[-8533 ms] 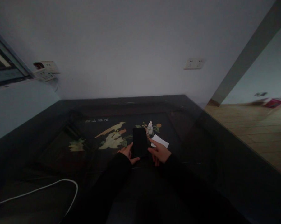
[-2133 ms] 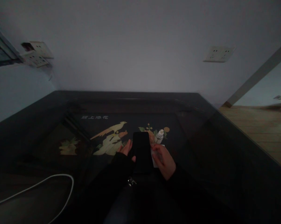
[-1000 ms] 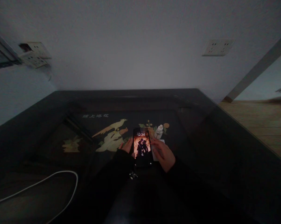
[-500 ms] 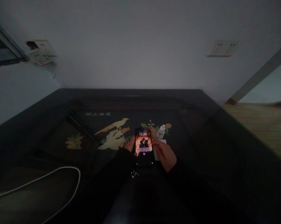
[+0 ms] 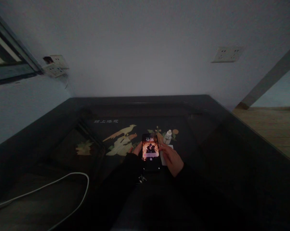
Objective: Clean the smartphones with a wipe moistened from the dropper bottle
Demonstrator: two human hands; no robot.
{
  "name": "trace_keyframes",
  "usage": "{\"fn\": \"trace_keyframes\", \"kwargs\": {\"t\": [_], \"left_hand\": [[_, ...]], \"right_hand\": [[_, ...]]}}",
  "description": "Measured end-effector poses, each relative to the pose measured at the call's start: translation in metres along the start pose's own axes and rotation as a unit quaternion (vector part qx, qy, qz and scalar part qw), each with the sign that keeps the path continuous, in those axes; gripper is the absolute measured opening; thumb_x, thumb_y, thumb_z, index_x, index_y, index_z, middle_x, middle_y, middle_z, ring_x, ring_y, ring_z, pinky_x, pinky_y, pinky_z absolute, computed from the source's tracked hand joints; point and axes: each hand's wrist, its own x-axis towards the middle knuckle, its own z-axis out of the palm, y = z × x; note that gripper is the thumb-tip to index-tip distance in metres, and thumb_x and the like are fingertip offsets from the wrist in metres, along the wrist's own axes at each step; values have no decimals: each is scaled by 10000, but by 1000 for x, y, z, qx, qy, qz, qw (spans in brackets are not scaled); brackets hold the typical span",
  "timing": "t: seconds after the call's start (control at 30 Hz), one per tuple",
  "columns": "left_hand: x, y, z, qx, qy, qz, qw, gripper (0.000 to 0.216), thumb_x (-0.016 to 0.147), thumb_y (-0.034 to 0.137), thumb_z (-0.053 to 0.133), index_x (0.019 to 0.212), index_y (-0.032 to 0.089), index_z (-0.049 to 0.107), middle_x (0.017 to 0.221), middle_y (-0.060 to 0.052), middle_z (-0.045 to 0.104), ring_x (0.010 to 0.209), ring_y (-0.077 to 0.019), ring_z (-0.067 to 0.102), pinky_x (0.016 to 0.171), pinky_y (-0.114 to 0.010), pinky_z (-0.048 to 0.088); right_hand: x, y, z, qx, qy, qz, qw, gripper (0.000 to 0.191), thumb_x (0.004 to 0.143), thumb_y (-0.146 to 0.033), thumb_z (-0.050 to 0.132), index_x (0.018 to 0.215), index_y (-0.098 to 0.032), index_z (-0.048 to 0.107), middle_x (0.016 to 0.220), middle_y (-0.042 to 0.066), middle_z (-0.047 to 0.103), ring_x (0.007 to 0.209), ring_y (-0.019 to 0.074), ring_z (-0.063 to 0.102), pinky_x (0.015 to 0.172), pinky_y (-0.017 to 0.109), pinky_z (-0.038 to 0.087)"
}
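The phone is dark-framed, its lit screen showing 12:34 above 2 silhouetted figures on an orange background. It sits just below the middle of the frame, over the dark table, top edge pointing up the frame. The left hand has its fingers along the left edge; the right hand bends its fingers against the right edge. Whether either grips is impossible to tell. Right of the phone's top, 1 small white-capped bottle stands upright, contents too dim to make out.
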Motion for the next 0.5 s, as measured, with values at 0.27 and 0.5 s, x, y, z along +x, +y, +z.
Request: {"fn": "trace_keyframes", "kwargs": {"t": [0.27,0.5], "left_hand": [[1,-6,-3,37,47,7,998,596,738,253,504,1272,-5,439,1356,-223,400,1265,-334,367,1054,-469,284],[-2,-5,-5,3,64,-15,998,482,738,354,534,1180,165,570,1396,-90,395,1313,-265,303,1088,-393,240]], "right_hand": [[5,-9,-17,-59,-21,6,998,292,862,-201,392,1056,-178,609,1090,90,601,1081,224,476,938,399,386],[4,-24,-16,-122,-74,79,987,275,884,-310,425,912,-212,680,886,90,596,896,240,467,728,357,367]]}}
